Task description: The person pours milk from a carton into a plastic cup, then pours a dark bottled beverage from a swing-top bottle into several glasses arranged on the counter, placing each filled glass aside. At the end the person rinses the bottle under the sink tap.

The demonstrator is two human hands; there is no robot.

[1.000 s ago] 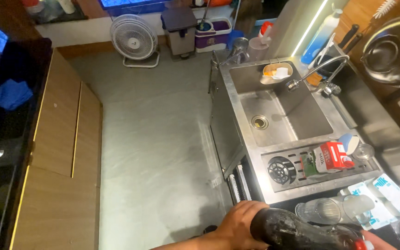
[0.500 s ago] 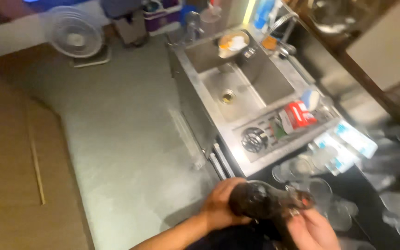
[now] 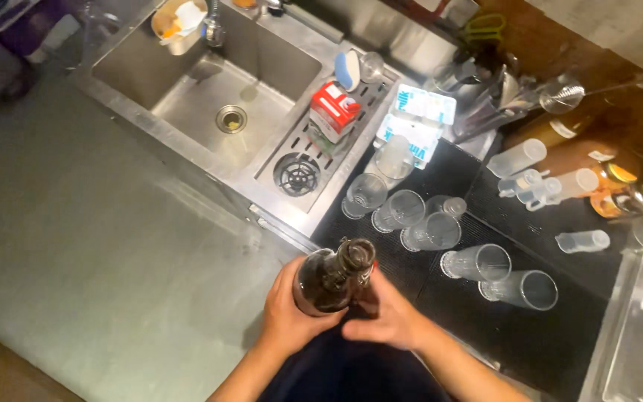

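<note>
The dark glass bottle [image 3: 330, 279] stands nearly upright in front of my chest, neck pointing up at the camera, above the black bar mat's [image 3: 560, 327] near edge. My left hand [image 3: 286, 316] wraps its body; my right hand [image 3: 385, 316] closes under its shoulder. Its base and label are hidden; empty glasses [image 3: 433, 231] stand beyond.

Roughly seven clear glasses [image 3: 401, 210], one bottle [image 3: 333, 277]

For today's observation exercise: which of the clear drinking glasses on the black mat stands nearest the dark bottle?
The clear glass in the middle of the front three, just beyond the dark glass bottle; the others stand farther out.
</note>
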